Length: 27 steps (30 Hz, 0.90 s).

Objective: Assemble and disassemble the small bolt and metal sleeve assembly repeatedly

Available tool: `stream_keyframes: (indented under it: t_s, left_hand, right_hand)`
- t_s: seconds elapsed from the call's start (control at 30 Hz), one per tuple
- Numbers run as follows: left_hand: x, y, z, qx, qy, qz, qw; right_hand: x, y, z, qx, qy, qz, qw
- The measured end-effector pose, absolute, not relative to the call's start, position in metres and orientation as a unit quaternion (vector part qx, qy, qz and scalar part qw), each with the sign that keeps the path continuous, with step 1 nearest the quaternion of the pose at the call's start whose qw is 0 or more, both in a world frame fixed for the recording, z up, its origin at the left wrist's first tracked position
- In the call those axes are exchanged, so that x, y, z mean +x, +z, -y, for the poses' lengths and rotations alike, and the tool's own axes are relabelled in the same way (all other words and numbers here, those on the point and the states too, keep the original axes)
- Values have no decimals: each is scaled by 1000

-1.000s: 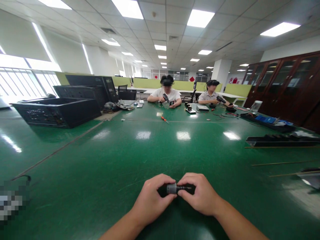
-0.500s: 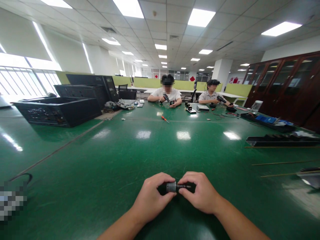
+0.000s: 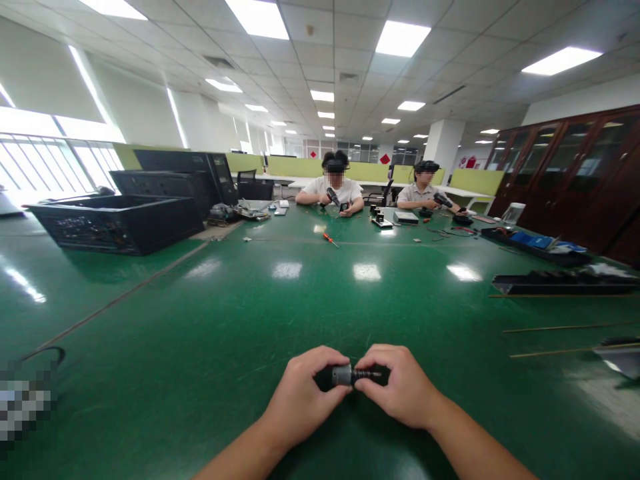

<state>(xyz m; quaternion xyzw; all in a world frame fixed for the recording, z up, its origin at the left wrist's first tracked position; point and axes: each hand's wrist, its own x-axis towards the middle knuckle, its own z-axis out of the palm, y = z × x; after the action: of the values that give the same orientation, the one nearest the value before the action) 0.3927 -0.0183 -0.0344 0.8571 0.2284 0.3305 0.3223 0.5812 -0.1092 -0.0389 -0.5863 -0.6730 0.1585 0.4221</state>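
Low in the middle of the view, both hands hold one small part, a grey metal cylinder (image 3: pixel 341 375) with a thin dark ribbed shaft (image 3: pixel 359 375) pointing right; its exact kind I cannot make out. My left hand (image 3: pixel 306 392) pinches the grey cylinder between thumb and fingers. Around the ribbed shaft, the thumb and forefinger of my right hand (image 3: pixel 404 387) are closed, and a short tip of the shaft shows inside the curl of that hand. The part lies about level, just over the green table (image 3: pixel 240 313).
At the left stand an open black computer case (image 3: pixel 120 223) and more dark cases. An orange screwdriver (image 3: pixel 328 238) lies farther out. Long black trays (image 3: pixel 560 283) and thin rods (image 3: pixel 555 327) are on the right. Across the table two people (image 3: pixel 333 190) handle power tools.
Both hands and the part stay almost in the same place. The view has shifted very slightly. No hold has visibly changed.
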Motion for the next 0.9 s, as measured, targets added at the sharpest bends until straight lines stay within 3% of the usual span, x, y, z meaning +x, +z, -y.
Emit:
stream_keyframes:
  t_s: [0.9]
  left_hand:
    - [391,-32,16,857,337,-237,309]
  right_hand:
    - [582,-34,111,-597,144,670,417]
